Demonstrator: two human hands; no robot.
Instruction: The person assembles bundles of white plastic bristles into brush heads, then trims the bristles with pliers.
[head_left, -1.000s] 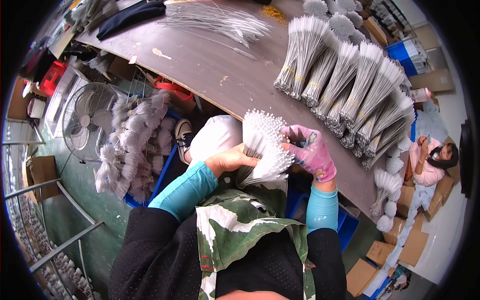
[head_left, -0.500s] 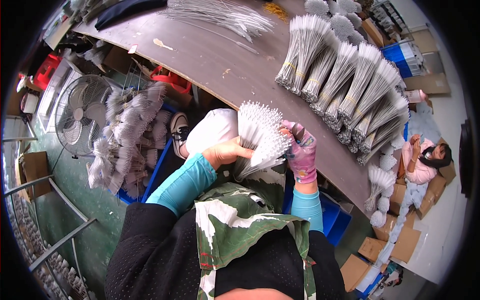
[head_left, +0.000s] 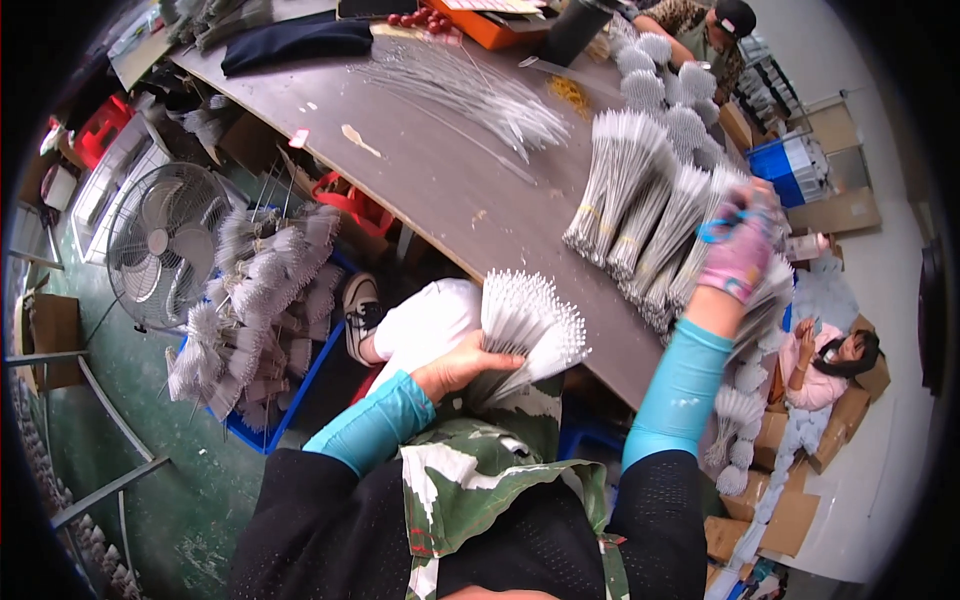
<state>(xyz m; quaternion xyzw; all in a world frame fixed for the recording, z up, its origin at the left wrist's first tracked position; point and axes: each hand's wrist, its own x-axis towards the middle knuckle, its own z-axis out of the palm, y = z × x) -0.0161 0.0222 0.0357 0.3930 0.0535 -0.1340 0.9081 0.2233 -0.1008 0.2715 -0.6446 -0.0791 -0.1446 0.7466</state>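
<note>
My left hand (head_left: pixel 462 366) is closed round a fanned bundle of thin grey-stemmed sticks with white tips (head_left: pixel 535 325), held upright above my lap. My right hand (head_left: pixel 740 250), in a pink patterned glove, is stretched out over the far right of the table and blurred by motion. Blue loops at its fingers look like the handles of scissors (head_left: pixel 716 231); the blades are hard to make out. Under and beside this hand lie several tied bundles of the same sticks (head_left: pixel 622 180), stacked in rows on the brown table (head_left: pixel 440 190).
Loose sticks (head_left: pixel 480 100) and yellow ties (head_left: pixel 570 95) lie on the table. To the left, a blue crate (head_left: pixel 290 420) of bundles stands by a fan (head_left: pixel 160 240). A person in pink (head_left: pixel 815 370) sits at right; another person (head_left: pixel 690 25) is at the far side.
My right hand has moved from beside the held bundle out to the right, over the stacked bundles. The left hand keeps its hold. The view has shifted, showing more of the table's far side.
</note>
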